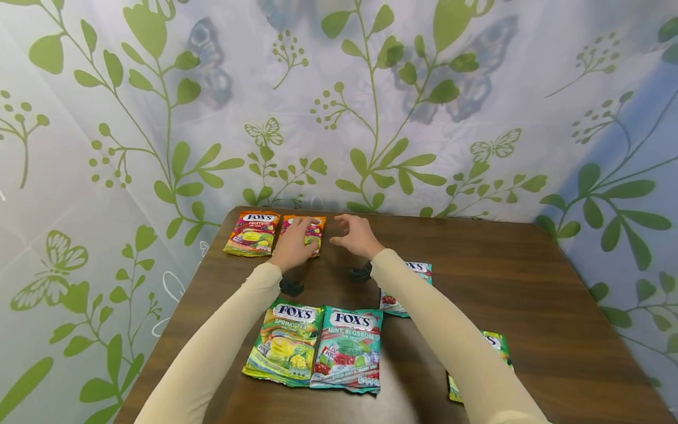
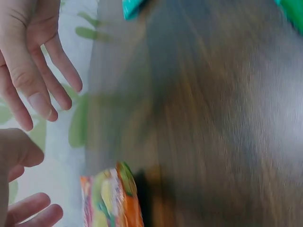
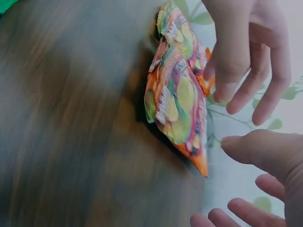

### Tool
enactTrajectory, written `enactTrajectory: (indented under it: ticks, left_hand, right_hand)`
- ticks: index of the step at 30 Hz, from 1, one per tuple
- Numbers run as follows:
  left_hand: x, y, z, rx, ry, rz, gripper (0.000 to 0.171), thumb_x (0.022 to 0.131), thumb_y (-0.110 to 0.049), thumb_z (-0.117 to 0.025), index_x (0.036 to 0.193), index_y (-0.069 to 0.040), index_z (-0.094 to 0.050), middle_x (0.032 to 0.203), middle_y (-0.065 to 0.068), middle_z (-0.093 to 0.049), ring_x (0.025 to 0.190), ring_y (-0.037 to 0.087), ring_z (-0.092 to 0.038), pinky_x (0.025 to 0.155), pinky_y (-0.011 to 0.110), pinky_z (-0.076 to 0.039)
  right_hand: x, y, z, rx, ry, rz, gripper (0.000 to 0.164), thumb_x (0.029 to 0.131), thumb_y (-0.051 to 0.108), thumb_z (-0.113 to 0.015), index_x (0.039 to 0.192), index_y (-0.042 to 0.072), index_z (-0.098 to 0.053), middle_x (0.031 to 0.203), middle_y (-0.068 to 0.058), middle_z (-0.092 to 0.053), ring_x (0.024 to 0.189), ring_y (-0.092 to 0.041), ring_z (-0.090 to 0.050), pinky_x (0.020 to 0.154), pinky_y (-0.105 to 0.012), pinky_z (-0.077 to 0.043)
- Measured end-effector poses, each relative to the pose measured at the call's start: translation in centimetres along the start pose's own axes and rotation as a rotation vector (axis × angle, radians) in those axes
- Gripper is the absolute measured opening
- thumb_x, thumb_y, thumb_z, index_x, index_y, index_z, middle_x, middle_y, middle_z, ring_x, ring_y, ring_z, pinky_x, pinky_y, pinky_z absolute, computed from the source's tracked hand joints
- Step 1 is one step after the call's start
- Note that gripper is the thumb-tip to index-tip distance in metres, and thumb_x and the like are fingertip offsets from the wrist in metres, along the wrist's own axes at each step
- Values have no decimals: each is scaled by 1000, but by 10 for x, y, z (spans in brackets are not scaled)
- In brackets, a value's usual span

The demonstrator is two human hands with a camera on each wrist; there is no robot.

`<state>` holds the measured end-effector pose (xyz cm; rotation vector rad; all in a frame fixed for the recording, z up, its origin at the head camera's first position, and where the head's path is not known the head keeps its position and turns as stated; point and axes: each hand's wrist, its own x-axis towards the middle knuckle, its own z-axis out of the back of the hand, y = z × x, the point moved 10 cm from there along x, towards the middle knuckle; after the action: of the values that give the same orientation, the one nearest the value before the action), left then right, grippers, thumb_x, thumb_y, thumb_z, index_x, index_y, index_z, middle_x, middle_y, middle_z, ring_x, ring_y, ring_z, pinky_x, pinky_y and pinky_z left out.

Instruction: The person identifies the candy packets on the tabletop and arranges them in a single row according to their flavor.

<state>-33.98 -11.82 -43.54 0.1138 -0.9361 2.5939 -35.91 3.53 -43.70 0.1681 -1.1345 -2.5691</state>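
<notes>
The mint bag (image 1: 346, 350) at the front reads FOX'S and MINT BLOSSOM; lying against its left edge, a tea bag (image 1: 286, 347) reads FOX'S and SPRING TEA. Well beyond the mint bag, to its left, are two orange-and-red bags: the outer fruit bag (image 1: 252, 234) shows FOX'S and FRUITS, while the inner fruit bag (image 1: 320, 231) has its wording mostly covered by the left hand (image 1: 293, 244).

That hand reaches over the inner fruit bag with loosely spread fingers, gripping nothing; whether it touches the bag I cannot tell. The right hand (image 1: 358, 235), straight beyond the mint bag, is relaxed and holds nothing either.

Just past the mint bag's right corner, the second mint bag (image 1: 421, 269) is partly hidden by the right sleeve (image 1: 450, 335), as is the second tea bag (image 1: 500, 348), well to the mint bag's right; only the end of its brand name shows.

The bags are shiny, crinkled plastic with puffy middles. Under the mint bag runs a brown wood-grain table (image 1: 529, 265); behind rises a pale sheet (image 1: 371, 76) printed with green leaves and butterflies.
</notes>
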Motion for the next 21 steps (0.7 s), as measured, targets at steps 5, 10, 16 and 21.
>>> enactTrajectory:
  ticks: [5, 10, 16, 21]
  left_hand:
    - [-3, -19, -6, -59, 28, -57, 55, 103, -17, -74, 152, -1, -55, 146, 26, -57, 132, 47, -59, 109, 62, -49]
    - [-4, -32, -16, -199, 37, -170, 56, 105, -26, -73, 153, -2, -55, 142, 22, -60, 129, 42, -61, 107, 56, -52]
    - [-23, -74, -22, -246, 111, -181, 54, 105, -16, -74, 152, 1, -54, 136, 25, -63, 124, 47, -63, 103, 55, -55]
    - [-38, -96, -31, -288, 168, -178, 55, 103, -13, -78, 151, 0, -54, 133, 22, -64, 120, 42, -66, 99, 49, -59]
  right_hand:
    - [-16, 5, 23, -43, -21, 41, 62, 103, 20, -80, 156, -1, -55, 150, -25, -59, 130, -43, -62, 106, -53, -53]
    - [-32, 7, 42, -34, -43, 60, 62, 104, 21, -79, 158, 2, -54, 151, -24, -58, 132, -43, -61, 106, -56, -54]
    - [-52, 3, 57, -47, -75, 70, 62, 102, 19, -81, 157, 2, -56, 149, -25, -58, 131, -46, -63, 104, -56, -56]
    - [-74, 5, 66, -37, -87, 88, 62, 102, 17, -81, 157, 2, -56, 147, -25, -58, 129, -46, -63, 100, -55, -58]
